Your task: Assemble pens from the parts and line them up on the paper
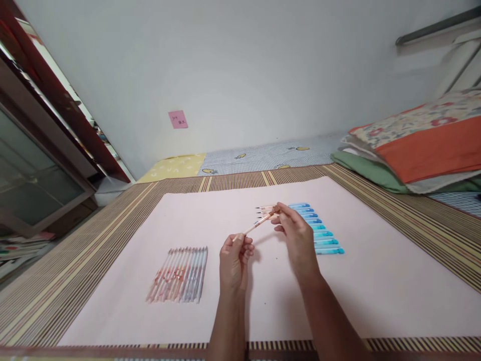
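A slim pale pen (257, 224) with brownish marks is held slantwise above the pink sheet (233, 210). My left hand (233, 255) pinches its lower end, and my right hand (295, 233) grips its upper end between thumb and fingers. Behind and beside my right hand lies a column of blue and turquoise brush pens (323, 234), with dark tips pointing left; my hand hides part of them. Left of my left hand, a neat row of slim pens (178, 276) with pinkish and grey barrels rests side by side on the sheet.
Under the sheet is a striped mat (93, 250). Folded bedding (424, 145) in orange, floral and green is piled at the right. A pink note (178, 119) is stuck on the wall. A glass-panelled cabinet (33, 175) stands at the left.
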A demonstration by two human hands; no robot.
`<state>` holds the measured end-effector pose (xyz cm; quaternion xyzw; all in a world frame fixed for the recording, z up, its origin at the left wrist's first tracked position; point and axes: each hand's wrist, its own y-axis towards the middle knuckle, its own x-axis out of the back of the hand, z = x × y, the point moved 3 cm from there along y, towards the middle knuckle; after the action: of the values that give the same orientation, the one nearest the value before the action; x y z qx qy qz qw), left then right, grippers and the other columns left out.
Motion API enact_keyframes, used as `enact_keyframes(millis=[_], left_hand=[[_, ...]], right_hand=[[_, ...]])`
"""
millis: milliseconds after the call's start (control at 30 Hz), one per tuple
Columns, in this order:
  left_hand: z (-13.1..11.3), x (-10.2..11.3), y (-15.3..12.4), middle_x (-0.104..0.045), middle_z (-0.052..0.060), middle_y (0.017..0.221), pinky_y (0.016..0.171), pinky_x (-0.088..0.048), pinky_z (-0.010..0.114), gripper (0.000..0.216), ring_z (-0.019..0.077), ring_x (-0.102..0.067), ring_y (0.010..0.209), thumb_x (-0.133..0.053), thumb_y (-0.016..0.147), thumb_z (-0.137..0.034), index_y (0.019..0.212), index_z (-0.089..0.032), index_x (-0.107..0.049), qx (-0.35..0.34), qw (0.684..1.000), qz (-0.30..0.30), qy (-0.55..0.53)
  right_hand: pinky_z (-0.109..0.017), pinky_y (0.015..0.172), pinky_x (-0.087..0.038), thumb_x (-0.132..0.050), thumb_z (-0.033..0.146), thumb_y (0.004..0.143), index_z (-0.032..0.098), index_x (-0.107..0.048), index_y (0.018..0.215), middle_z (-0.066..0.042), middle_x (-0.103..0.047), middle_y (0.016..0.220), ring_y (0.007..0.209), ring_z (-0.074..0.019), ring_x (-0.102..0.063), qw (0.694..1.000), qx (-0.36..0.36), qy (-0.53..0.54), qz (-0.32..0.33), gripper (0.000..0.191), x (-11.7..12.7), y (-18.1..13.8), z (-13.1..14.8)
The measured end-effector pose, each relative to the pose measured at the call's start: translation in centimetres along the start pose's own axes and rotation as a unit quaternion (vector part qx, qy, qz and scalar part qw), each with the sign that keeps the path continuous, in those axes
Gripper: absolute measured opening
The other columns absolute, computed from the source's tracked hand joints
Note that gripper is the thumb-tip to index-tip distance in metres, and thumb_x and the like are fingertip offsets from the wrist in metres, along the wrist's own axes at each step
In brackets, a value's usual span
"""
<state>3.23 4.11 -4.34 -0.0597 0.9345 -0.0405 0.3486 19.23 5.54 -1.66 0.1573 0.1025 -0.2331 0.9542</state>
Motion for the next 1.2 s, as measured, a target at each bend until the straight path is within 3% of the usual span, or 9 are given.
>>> enact_keyframes(millis=[167, 467, 767, 1200], left_hand=[[0.0, -0.1, -0.1, -0.073, 0.004, 0.074, 0.056, -0.048, 0.017, 0.037, 0.0086, -0.064, 0.059, -0.088, 0.067, -0.038, 0.08, -0.014, -0.063, -0.028, 0.999, 0.0, 0.021], [-0.1, -0.4, -0.3, -0.075, 0.006, 0.073, 0.058, -0.052, 0.021, 0.033, 0.0111, -0.066, 0.058, -0.086, 0.07, -0.037, 0.076, -0.014, -0.063, -0.065, 0.996, 0.008, 0.055], [0.1, -0.3, -0.1, -0.074, 0.007, 0.071, 0.056, -0.051, 0.021, 0.036, 0.0117, -0.066, 0.056, -0.087, 0.068, -0.039, 0.077, -0.014, -0.062, -0.056, 0.997, -0.018, 0.059], [-0.3, -0.4, -0.4, -0.074, 0.007, 0.07, 0.058, -0.052, 0.025, 0.036, 0.0148, -0.067, 0.056, -0.083, 0.072, -0.044, 0.077, -0.015, -0.063, -0.103, 0.986, -0.036, 0.125]], right_hand=[[-0.034, 0.075, -0.056, -0.058, 0.031, 0.085, 0.021, -0.076, 0.108, -0.006, -0.076, 0.105, 0.086, -0.0199, -0.07, 0.994, 0.066, -0.082, 0.002, 0.03, 0.1, -0.1, 0.2], [-0.036, 0.078, -0.058, -0.061, 0.026, 0.077, 0.019, -0.074, 0.095, -0.004, -0.076, 0.091, 0.078, -0.0198, -0.071, 0.997, 0.045, -0.057, -0.037, 0.023, -0.1, -0.2, -0.8], [-0.035, 0.07, -0.057, -0.059, 0.038, 0.084, 0.018, -0.071, 0.118, -0.009, -0.074, 0.106, 0.082, -0.0209, -0.071, 0.999, 0.014, -0.045, -0.025, 0.041, -0.8, -0.4, -1.2], [-0.034, 0.07, -0.057, -0.056, 0.034, 0.082, 0.019, -0.074, 0.113, -0.008, -0.076, 0.102, 0.083, -0.0217, -0.072, 0.996, 0.008, -0.087, -0.024, 0.039, -0.2, -0.2, -1.6]])
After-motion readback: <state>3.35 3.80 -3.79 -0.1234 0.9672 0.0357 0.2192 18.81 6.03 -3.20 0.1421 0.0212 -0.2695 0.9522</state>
